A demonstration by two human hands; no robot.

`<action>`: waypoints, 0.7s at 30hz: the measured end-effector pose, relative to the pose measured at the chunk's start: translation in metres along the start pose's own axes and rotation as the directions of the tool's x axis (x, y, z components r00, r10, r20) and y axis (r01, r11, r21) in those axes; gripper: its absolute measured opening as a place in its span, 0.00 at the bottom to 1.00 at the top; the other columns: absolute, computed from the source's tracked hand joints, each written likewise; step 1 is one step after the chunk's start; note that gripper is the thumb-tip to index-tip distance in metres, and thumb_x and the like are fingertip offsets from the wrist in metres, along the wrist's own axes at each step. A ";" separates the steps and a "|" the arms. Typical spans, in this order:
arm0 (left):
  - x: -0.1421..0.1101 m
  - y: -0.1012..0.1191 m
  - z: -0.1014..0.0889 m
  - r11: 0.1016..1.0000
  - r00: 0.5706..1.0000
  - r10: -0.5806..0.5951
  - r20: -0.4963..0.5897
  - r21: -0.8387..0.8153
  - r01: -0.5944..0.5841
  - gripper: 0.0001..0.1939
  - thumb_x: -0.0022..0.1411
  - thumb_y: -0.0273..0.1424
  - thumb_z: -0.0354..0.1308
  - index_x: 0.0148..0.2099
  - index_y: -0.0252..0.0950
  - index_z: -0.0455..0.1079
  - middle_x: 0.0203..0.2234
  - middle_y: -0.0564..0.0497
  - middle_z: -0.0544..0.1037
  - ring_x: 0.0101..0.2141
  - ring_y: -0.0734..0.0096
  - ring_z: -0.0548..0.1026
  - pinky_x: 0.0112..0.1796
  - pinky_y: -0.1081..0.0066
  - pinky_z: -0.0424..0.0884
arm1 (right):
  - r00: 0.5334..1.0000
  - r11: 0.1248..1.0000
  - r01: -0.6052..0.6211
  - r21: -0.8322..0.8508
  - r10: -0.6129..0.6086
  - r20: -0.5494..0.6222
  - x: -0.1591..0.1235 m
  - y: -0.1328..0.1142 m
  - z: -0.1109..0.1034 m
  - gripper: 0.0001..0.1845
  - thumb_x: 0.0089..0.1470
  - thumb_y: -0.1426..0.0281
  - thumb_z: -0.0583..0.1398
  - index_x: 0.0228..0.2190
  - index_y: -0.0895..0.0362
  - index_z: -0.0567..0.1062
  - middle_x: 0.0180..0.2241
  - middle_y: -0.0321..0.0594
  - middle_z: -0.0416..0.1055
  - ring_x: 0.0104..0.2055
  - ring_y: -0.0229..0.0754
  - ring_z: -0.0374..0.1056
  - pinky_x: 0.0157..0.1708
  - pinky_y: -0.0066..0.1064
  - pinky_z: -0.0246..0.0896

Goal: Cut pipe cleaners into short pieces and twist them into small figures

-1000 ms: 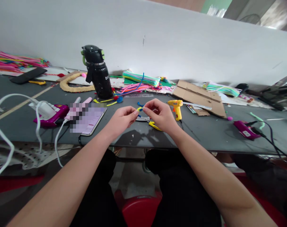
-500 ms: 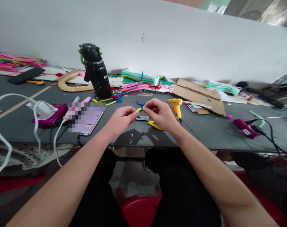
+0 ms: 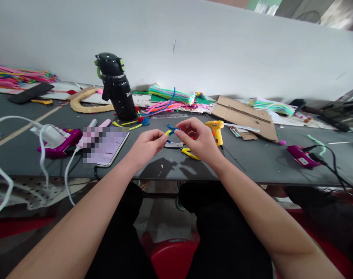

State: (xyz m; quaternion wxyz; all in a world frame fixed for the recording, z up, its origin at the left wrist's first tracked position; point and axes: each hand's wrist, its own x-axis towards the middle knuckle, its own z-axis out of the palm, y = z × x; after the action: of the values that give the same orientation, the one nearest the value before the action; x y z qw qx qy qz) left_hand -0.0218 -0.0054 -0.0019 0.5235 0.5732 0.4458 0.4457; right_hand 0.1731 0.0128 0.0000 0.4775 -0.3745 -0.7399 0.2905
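Observation:
My left hand [image 3: 148, 146] pinches the yellow end of a small twisted piece of yellow and blue pipe cleaner [image 3: 171, 131] between thumb and fingertips. At its blue part, the thumb and index finger of my right hand [image 3: 196, 136] are closed on it. Both hands are raised over the table's front part, their fingertips a short way apart. Below them lies a pair of yellow-handled scissors or pliers [image 3: 190, 154], partly covered by my right hand. Just beyond that hand stands a yellow glue gun [image 3: 217, 131], also partly hidden.
A black bottle [image 3: 118, 89] stands back left, with a phone [image 3: 112, 149] and magenta power socket [image 3: 61, 143] nearer. Bundled pipe cleaners [image 3: 172, 95] and flattened cardboard [image 3: 246, 118] lie along the wall. Another magenta socket [image 3: 302, 157] with black cables sits right.
Both hands have stayed in nearly the same place, still holding the pipe cleaner piece. Between the fingertips, slightly more of its yellow and blue strands shows. The view has shifted very slightly.

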 end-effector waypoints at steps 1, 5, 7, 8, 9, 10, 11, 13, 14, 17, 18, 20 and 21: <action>0.000 0.000 0.000 1.000 1.000 0.001 -0.012 -0.023 -0.001 0.17 0.58 0.41 0.64 0.27 0.35 0.65 0.18 0.57 0.62 0.19 0.80 0.56 0.22 0.74 0.50 | 1.000 1.000 0.007 0.002 -0.007 0.000 -0.001 -0.002 0.000 0.14 0.57 0.58 0.64 0.39 0.55 0.76 0.37 0.40 0.74 0.36 0.39 0.69 0.36 0.32 0.66; 0.001 -0.001 -0.001 0.995 0.999 -0.006 -0.043 -0.098 0.001 0.15 0.58 0.39 0.65 0.29 0.35 0.66 0.18 0.57 0.63 0.18 0.80 0.56 0.21 0.74 0.49 | 0.991 0.999 0.051 -0.014 -0.049 0.127 -0.005 -0.007 0.004 0.15 0.57 0.56 0.65 0.37 0.55 0.78 0.35 0.39 0.74 0.34 0.39 0.68 0.34 0.31 0.65; 0.001 -0.002 -0.001 0.995 0.999 -0.007 -0.050 -0.104 0.001 0.15 0.57 0.39 0.66 0.28 0.35 0.67 0.17 0.58 0.62 0.18 0.80 0.56 0.21 0.74 0.49 | 0.988 0.997 0.069 -0.032 -0.064 0.144 -0.005 -0.006 0.009 0.15 0.57 0.56 0.64 0.36 0.55 0.78 0.34 0.39 0.75 0.33 0.38 0.68 0.33 0.31 0.64; 0.001 -0.002 -0.001 0.995 0.999 -0.005 -0.051 -0.104 0.000 0.16 0.57 0.39 0.66 0.28 0.35 0.67 0.17 0.58 0.61 0.18 0.80 0.56 0.21 0.74 0.49 | 0.989 0.997 0.072 -0.041 -0.066 0.133 -0.005 -0.006 0.011 0.15 0.58 0.56 0.64 0.35 0.55 0.79 0.34 0.40 0.75 0.32 0.38 0.67 0.33 0.32 0.64; 0.001 -0.002 -0.001 0.995 0.999 -0.004 -0.049 -0.105 -0.001 0.16 0.57 0.40 0.67 0.28 0.34 0.68 0.17 0.58 0.61 0.18 0.80 0.56 0.21 0.74 0.50 | 0.991 0.996 0.071 -0.049 -0.064 0.121 -0.005 -0.005 0.014 0.15 0.59 0.56 0.63 0.34 0.55 0.79 0.33 0.40 0.75 0.32 0.38 0.67 0.33 0.32 0.64; 0.001 -0.001 -0.001 0.994 0.999 -0.003 -0.045 -0.108 -0.002 0.16 0.57 0.40 0.67 0.29 0.34 0.68 0.17 0.57 0.62 0.18 0.80 0.56 0.21 0.74 0.50 | 0.992 0.996 0.065 -0.053 -0.059 0.112 -0.005 -0.004 0.016 0.15 0.59 0.56 0.63 0.33 0.55 0.79 0.32 0.40 0.75 0.31 0.39 0.67 0.33 0.32 0.64; 0.001 -0.001 -0.001 0.994 0.999 -0.005 -0.039 -0.114 0.001 0.15 0.56 0.40 0.67 0.29 0.34 0.69 0.17 0.57 0.62 0.18 0.80 0.57 0.21 0.74 0.50 | 0.993 0.997 0.056 -0.053 -0.050 0.108 -0.004 -0.004 0.017 0.15 0.59 0.56 0.63 0.32 0.55 0.79 0.32 0.40 0.76 0.31 0.39 0.68 0.34 0.32 0.65; 0.000 -0.001 -0.002 0.991 0.999 -0.026 -0.029 -0.133 0.022 0.15 0.56 0.39 0.67 0.29 0.34 0.70 0.18 0.57 0.63 0.18 0.81 0.57 0.21 0.74 0.50 | 0.994 0.999 0.034 -0.035 -0.030 0.102 -0.005 -0.003 0.020 0.15 0.59 0.56 0.63 0.32 0.56 0.78 0.32 0.40 0.76 0.32 0.39 0.69 0.34 0.33 0.66; 0.000 0.000 -0.002 0.989 0.999 -0.039 -0.023 -0.146 0.035 0.15 0.56 0.39 0.67 0.30 0.33 0.70 0.18 0.56 0.63 0.18 0.81 0.57 0.21 0.74 0.50 | 0.995 1.000 0.021 -0.020 -0.019 0.097 -0.005 -0.003 0.021 0.14 0.58 0.57 0.63 0.32 0.56 0.77 0.32 0.40 0.76 0.32 0.40 0.70 0.35 0.33 0.67; 0.000 0.000 -0.002 0.981 0.998 -0.066 -0.003 -0.185 0.064 0.14 0.55 0.38 0.68 0.29 0.33 0.70 0.18 0.56 0.63 0.18 0.81 0.57 0.20 0.74 0.49 | 0.997 0.999 -0.010 0.030 0.008 0.079 -0.007 -0.004 0.022 0.11 0.57 0.60 0.63 0.33 0.55 0.74 0.32 0.38 0.75 0.32 0.39 0.70 0.35 0.32 0.69; 0.000 0.000 -0.002 0.979 0.998 -0.065 0.001 -0.193 0.064 0.14 0.55 0.38 0.68 0.29 0.33 0.70 0.18 0.56 0.64 0.18 0.81 0.57 0.21 0.74 0.49 | 0.997 0.999 -0.012 0.040 0.008 0.079 -0.007 -0.004 0.022 0.10 0.57 0.61 0.63 0.34 0.55 0.73 0.32 0.37 0.75 0.32 0.39 0.70 0.34 0.32 0.69; 0.001 -0.001 -0.002 0.981 0.999 -0.052 -0.001 -0.188 0.051 0.14 0.55 0.38 0.68 0.28 0.33 0.70 0.18 0.56 0.64 0.18 0.81 0.57 0.21 0.74 0.50 | 0.995 0.999 0.007 0.042 -0.011 0.098 -0.008 -0.005 0.020 0.09 0.57 0.63 0.63 0.38 0.54 0.73 0.33 0.37 0.75 0.33 0.39 0.71 0.36 0.32 0.70; 0.001 -0.002 -0.003 0.983 0.999 -0.042 -0.010 -0.177 0.039 0.14 0.56 0.38 0.68 0.28 0.33 0.70 0.18 0.56 0.64 0.18 0.81 0.57 0.21 0.74 0.50 | 0.993 0.999 0.028 0.032 -0.031 0.111 -0.008 -0.005 0.018 0.09 0.58 0.64 0.62 0.40 0.54 0.73 0.34 0.38 0.75 0.35 0.39 0.72 0.37 0.33 0.70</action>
State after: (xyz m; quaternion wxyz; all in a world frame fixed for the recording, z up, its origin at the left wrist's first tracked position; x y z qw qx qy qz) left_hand -0.0242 -0.0039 -0.0036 0.5781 0.5122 0.4197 0.4768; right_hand 0.1571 0.0023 -0.0066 0.4453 -0.3394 -0.7663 0.3152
